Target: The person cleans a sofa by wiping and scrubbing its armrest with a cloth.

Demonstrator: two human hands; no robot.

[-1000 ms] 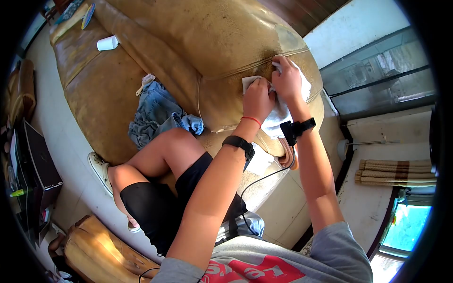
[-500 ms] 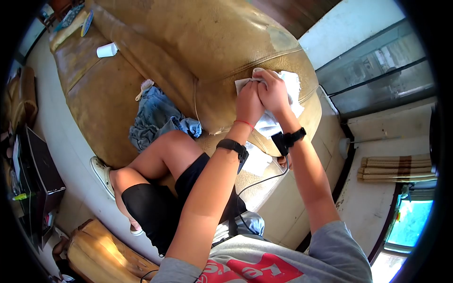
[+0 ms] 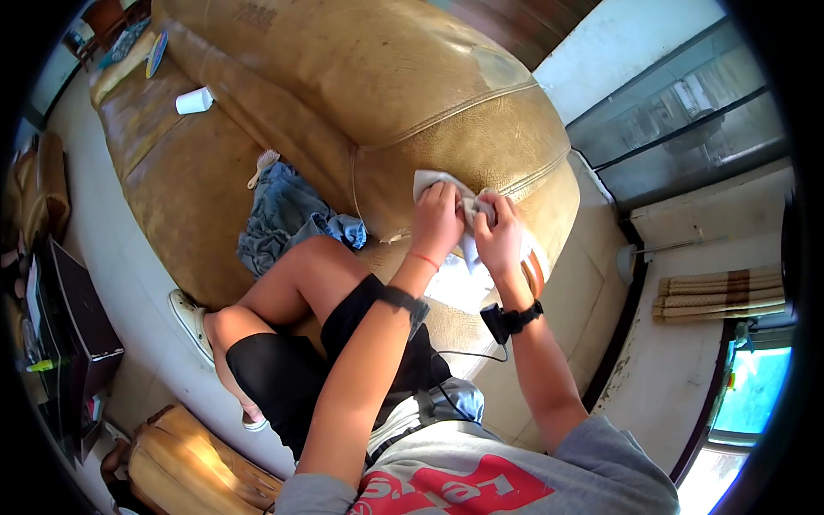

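Observation:
A white cloth (image 3: 468, 196), crumpled and raised off the sofa arm, is stretched between my two hands. My left hand (image 3: 438, 221) has its fingers curled closed on the cloth's left part, with one end sticking up behind the knuckles. My right hand (image 3: 499, 239) pinches the right part; the two hands are a little apart. Below them, a brightly lit white sheet or cloth (image 3: 461, 285) lies on the sofa seat's edge. Both hands are in front of the brown leather sofa arm (image 3: 481, 129). My palms and some fingertips are hidden.
Left of my hands, blue denim clothing (image 3: 287, 215) lies on the sofa beside a hairbrush (image 3: 264, 163). Farther back is a white cup (image 3: 194, 100) on its side. A cable (image 3: 468, 353) runs from my right wristband (image 3: 511, 321). A glass-fronted cabinet (image 3: 678, 112) stands right.
Both hands have moved down toward me and apart. The cloth, earlier spread on the sofa arm beneath my joined hands, is now lifted and bunched between them.

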